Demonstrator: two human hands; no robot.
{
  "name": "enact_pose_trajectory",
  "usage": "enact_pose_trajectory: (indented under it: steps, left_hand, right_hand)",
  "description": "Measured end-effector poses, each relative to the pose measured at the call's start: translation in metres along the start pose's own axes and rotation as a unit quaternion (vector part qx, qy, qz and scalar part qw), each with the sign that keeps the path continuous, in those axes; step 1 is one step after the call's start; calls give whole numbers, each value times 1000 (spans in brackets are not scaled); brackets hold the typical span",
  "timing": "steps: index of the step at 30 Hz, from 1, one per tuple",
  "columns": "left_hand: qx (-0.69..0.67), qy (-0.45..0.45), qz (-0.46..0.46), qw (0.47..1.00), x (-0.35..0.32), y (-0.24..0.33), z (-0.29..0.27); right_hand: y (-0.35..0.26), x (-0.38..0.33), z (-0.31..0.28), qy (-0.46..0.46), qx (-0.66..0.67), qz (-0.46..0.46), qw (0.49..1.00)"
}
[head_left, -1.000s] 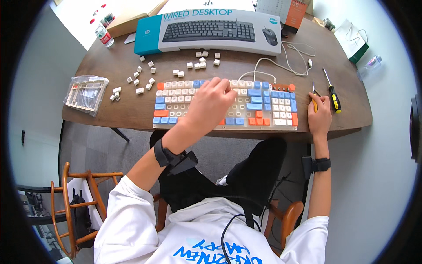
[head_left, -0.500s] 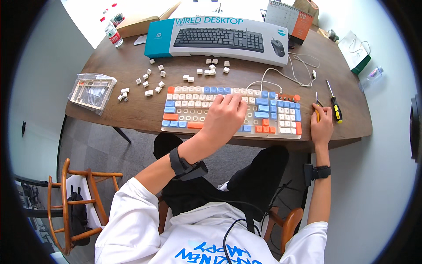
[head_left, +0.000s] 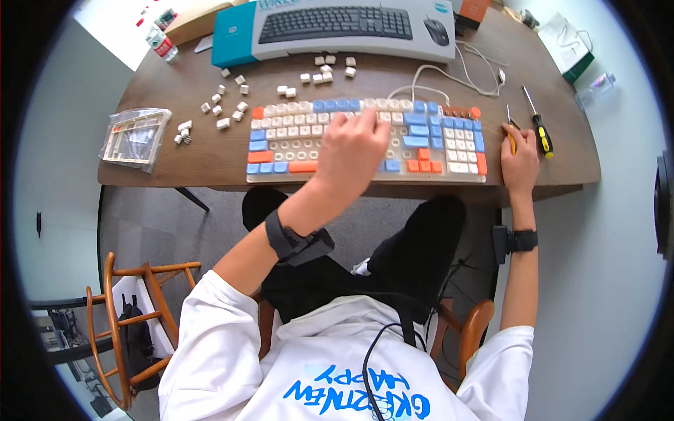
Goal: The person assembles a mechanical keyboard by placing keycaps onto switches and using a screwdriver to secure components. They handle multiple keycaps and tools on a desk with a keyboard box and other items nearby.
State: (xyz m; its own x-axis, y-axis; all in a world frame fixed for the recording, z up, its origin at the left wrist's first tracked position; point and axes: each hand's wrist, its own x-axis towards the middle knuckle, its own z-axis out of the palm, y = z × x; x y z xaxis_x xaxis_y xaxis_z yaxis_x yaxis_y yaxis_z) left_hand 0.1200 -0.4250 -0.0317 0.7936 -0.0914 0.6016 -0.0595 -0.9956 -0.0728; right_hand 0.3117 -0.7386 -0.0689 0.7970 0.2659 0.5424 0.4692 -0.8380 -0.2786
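A mechanical keyboard (head_left: 298, 145) with white, blue and orange keycaps lies along the desk's near edge. Several sockets in its middle rows have no caps. Over these rows my left hand (head_left: 353, 146) is bent down with its fingers curled closed, the fingertips against the upper keys. Whatever they may hold is hidden. At the keyboard's right, my right hand (head_left: 519, 160) rests on the desk, its fingers closed round a small screwdriver (head_left: 512, 143) with a yellow handle and thin shaft. A larger black-and-yellow screwdriver (head_left: 540, 128) lies just right of this hand.
Loose white keycaps (head_left: 223, 124) are scattered behind the keyboard and to its left. A bagged keycap set (head_left: 135, 139) lies at the far left. A long keyboard box (head_left: 337, 49), a cable (head_left: 466, 77) and a bottle (head_left: 163, 46) stand or lie farther back.
My head view has tilted, so the desk sits higher in the picture. My left hand stays over the keyboard's middle with slightly shifted fingers. The right hand keeps its hold on the small screwdriver.
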Motion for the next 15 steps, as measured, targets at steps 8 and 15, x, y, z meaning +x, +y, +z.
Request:
enact_pose_trajectory:
  steps: [8,15]
  left_hand:
    - [-13,15,18,1000,3,-4,-2]
    - [-68,-63,-12,996,-8,-7,-15]
  right_hand:
    - [-7,2,-4,-3,8,12,1000]
    - [-3,0,-3,0,-3,8,1000]
